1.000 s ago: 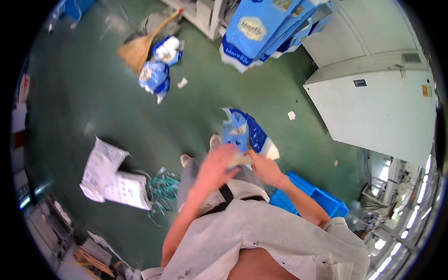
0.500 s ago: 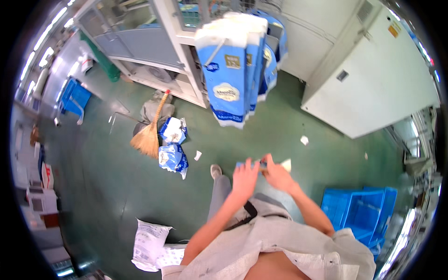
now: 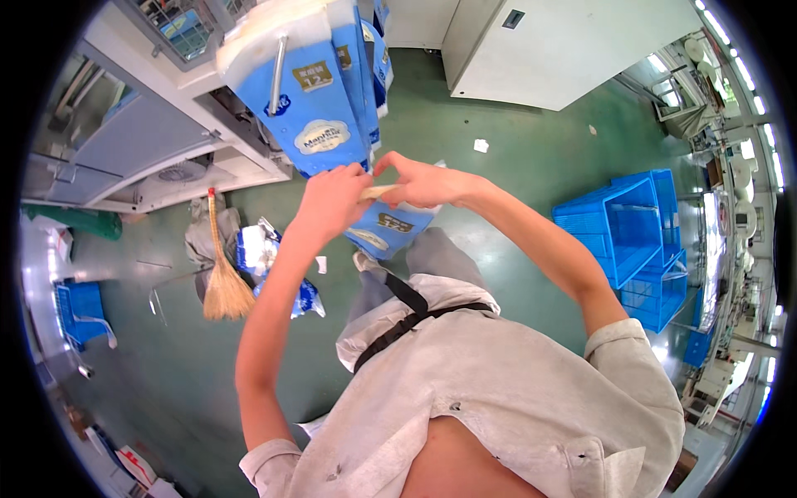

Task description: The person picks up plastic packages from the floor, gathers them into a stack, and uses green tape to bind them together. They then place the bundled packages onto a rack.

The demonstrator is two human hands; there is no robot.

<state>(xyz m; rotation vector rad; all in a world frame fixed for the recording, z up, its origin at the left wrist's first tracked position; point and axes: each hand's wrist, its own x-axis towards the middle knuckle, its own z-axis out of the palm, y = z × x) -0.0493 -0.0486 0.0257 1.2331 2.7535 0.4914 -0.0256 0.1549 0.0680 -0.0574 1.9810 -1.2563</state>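
Observation:
Both my hands grip the top edge of a blue plastic packaging bag (image 3: 383, 232) with a pale panel, which hangs down in front of my legs. My left hand (image 3: 330, 203) has its fingers curled over the left part of the edge. My right hand (image 3: 422, 183) pinches the edge further right, its index finger bent. A narrow cream strip (image 3: 378, 192) shows between the two hands. Just beyond them, a thick bundle of similar blue bags (image 3: 303, 112) hangs with a metal rod (image 3: 278, 76) at its front. My hands overlap its lower end in the picture.
A machine frame (image 3: 108, 166) stands at the left. On the floor lie a straw broom (image 3: 226, 286), grey cloth (image 3: 199, 235) and crumpled blue-white packaging (image 3: 305, 299). Blue crates (image 3: 610, 220) stand at the right, a white cabinet (image 3: 573, 50) at the far side. Paper scraps (image 3: 481, 146) lie about.
My hands have moved up and left, closer to the hanging bags. The bag between them now hangs spread out in view. The whole view has turned and shifted toward the right.

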